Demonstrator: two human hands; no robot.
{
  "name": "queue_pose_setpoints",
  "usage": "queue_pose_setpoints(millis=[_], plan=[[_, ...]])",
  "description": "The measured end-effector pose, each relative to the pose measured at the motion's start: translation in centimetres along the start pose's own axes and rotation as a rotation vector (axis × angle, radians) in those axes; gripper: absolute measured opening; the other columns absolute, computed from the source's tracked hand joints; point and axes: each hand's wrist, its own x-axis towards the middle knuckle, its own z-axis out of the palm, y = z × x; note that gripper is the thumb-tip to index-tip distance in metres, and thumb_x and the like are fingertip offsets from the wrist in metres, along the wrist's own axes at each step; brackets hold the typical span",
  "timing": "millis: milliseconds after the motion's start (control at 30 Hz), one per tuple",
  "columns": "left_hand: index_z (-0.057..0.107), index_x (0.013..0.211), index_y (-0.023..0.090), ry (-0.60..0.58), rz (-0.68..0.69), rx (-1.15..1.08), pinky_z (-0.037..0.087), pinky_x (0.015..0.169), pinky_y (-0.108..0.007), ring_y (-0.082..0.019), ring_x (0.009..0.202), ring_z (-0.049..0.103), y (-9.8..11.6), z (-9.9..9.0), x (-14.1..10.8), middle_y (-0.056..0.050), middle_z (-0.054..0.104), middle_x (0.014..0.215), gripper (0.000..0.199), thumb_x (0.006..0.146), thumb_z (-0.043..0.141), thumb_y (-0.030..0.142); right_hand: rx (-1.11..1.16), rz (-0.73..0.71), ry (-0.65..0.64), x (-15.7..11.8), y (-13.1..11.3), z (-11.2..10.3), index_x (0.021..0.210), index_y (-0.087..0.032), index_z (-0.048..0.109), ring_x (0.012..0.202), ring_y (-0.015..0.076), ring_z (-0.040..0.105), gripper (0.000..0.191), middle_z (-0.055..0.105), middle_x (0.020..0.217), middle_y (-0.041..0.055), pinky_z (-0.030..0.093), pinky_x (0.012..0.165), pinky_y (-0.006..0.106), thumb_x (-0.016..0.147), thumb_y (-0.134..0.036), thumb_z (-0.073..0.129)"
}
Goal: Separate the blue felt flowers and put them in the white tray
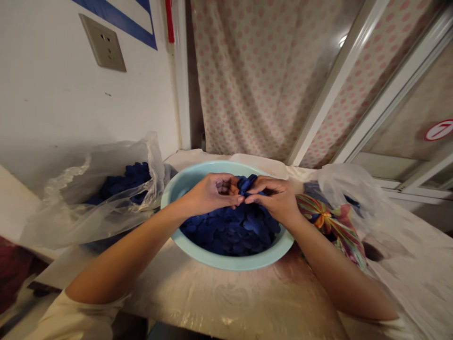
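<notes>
A light blue basin (231,263) stands on the table, filled with dark blue petal-shaped pieces (230,231). Above the heap, both hands meet at a small dark blue flower-like piece (247,183). My left hand (215,191) pinches it from the left, thumb and fingertips together. From the other side, my right hand (274,196) grips it between thumb and fingers. The piece looks like several petals bunched together; its lower part is hidden by the fingertips.
A clear plastic bag (106,165) at the left holds more blue pieces (130,179). To the right lie a gathered multicoloured cloth (332,219) and another clear plastic bag (354,184). The table (226,302) has a shiny cover. Behind hangs a dotted curtain (255,80).
</notes>
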Motion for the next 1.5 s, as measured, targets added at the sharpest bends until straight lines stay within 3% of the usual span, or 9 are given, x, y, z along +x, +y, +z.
queue_pose_setpoints(millis=[200, 433, 600, 733, 833, 933, 1133, 1500], plan=[[0.056, 0.067, 0.014, 0.057, 0.0, 0.015, 0.045, 0.055, -0.021, -0.008, 0.054, 0.053, -0.3, 0.0, 0.2, 0.004, 0.054, 0.06, 0.012, 0.065, 0.066, 0.019, 0.075, 0.08, -0.025, 0.2, -0.1, 0.2, 0.065, -0.017, 0.062, 0.06, 0.0108, 0.057, 0.017, 0.062, 0.063, -0.0014, 0.047, 0.058, 0.025, 0.069, -0.03, 0.072], [0.054, 0.063, 0.012, 0.072, -0.034, 0.005, 0.04, 0.05, -0.02, -0.008, 0.048, 0.051, 0.4, 0.0, 0.0, 0.004, 0.053, 0.051, 0.01, 0.067, 0.063, 0.016, 0.001, 0.294, 0.332, 0.6, 1.8, -0.8, 0.066, -0.016, 0.054, 0.046, 0.0074, 0.047, 0.023, 0.051, 0.054, -0.0046, 0.039, 0.045, 0.02, 0.073, -0.035, 0.066], [0.055, 0.062, 0.012, 0.104, -0.045, -0.053, 0.04, 0.048, -0.02, -0.008, 0.044, 0.051, 0.3, -0.1, 0.1, 0.004, 0.053, 0.048, 0.01, 0.068, 0.062, 0.017, -0.242, 0.279, 0.417, 0.7, 3.1, -1.5, 0.073, -0.016, 0.052, 0.051, 0.0098, 0.048, 0.021, 0.052, 0.061, -0.0024, 0.04, 0.047, 0.023, 0.074, -0.034, 0.064], [0.055, 0.061, 0.012, 0.183, -0.075, -0.104, 0.041, 0.046, -0.02, -0.007, 0.043, 0.051, 0.1, -0.1, 0.3, 0.004, 0.053, 0.047, 0.014, 0.066, 0.066, 0.017, -0.574, 0.006, 0.35, 0.4, 1.2, -0.9, 0.095, -0.016, 0.055, 0.08, 0.018, 0.056, 0.024, 0.057, 0.087, 0.0064, 0.048, 0.06, 0.029, 0.075, -0.028, 0.063], [0.057, 0.064, 0.011, 0.19, -0.081, -0.132, 0.043, 0.047, -0.019, -0.007, 0.044, 0.052, 0.1, 0.0, 0.4, 0.004, 0.055, 0.049, 0.015, 0.064, 0.07, 0.018, -0.634, -0.288, 0.103, 0.1, -0.4, -0.4, 0.099, -0.017, 0.058, 0.093, 0.0201, 0.056, 0.02, 0.058, 0.095, 0.0095, 0.051, 0.077, 0.036, 0.079, -0.021, 0.06], [0.059, 0.067, 0.01, 0.17, -0.088, -0.167, 0.045, 0.049, -0.019, -0.007, 0.047, 0.054, 0.0, -0.1, 0.3, 0.002, 0.058, 0.052, 0.014, 0.065, 0.07, 0.02, -0.624, -0.434, -0.13, -0.2, -0.9, -0.1, 0.104, -0.018, 0.058, 0.098, 0.0201, 0.058, 0.024, 0.061, 0.102, 0.0106, 0.051, 0.085, 0.039, 0.08, -0.019, 0.059], [0.062, 0.07, 0.01, 0.144, -0.099, -0.255, 0.049, 0.056, -0.022, -0.01, 0.057, 0.06, -0.6, -0.5, 0.3, -0.002, 0.063, 0.061, 0.014, 0.072, 0.064, 0.023, -0.648, -0.493, -0.098, -0.5, -0.3, -0.3, 0.104, -0.016, 0.06, 0.094, 0.0181, 0.063, 0.022, 0.066, 0.099, 0.0112, 0.056, 0.08, 0.035, 0.084, -0.011, 0.052], [0.066, 0.069, 0.011, 0.097, -0.084, -0.102, 0.048, 0.053, -0.02, -0.01, 0.054, 0.057, -0.1, -0.1, 0.3, -0.001, 0.061, 0.057, 0.018, 0.067, 0.069, 0.028, -0.652, -0.457, -0.12, -0.6, -0.6, -0.2, 0.088, -0.015, 0.062, 0.082, 0.0175, 0.062, 0.009, 0.066, 0.084, 0.0088, 0.054, 0.074, 0.033, 0.083, -0.016, 0.055]])
